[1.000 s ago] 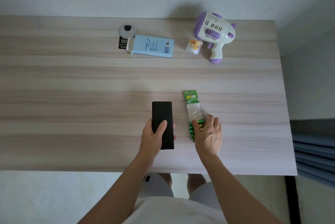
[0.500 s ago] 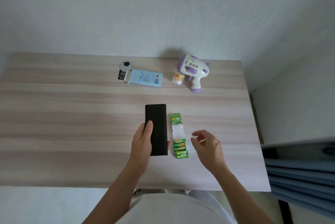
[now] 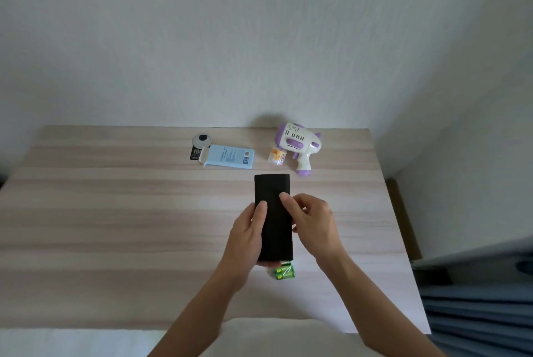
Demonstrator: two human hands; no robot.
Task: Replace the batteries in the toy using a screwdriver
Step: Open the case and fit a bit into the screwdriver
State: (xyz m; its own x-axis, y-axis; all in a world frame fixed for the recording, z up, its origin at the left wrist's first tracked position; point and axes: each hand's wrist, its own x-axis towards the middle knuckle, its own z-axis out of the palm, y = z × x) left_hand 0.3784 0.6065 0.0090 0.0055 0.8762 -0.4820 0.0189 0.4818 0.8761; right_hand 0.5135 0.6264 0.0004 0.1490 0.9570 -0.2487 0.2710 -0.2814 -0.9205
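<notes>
A long black case is lifted above the wooden table. My left hand grips its lower left side, thumb on top. My right hand holds its right edge, thumb on the case's top face. Under the case's near end a green battery pack lies on the table, mostly hidden. The white and purple toy gun lies at the back of the table. No screwdriver is in sight.
Beside the toy stands a small clear bottle with an orange label. Left of it lie a light blue box and a round black and white item on a dark card. The table's right edge drops off toward blue fabric.
My right hand left the battery pack and came onto the black case. Both hands have raised the case off the table, over the pack. The camera view tilted up.
</notes>
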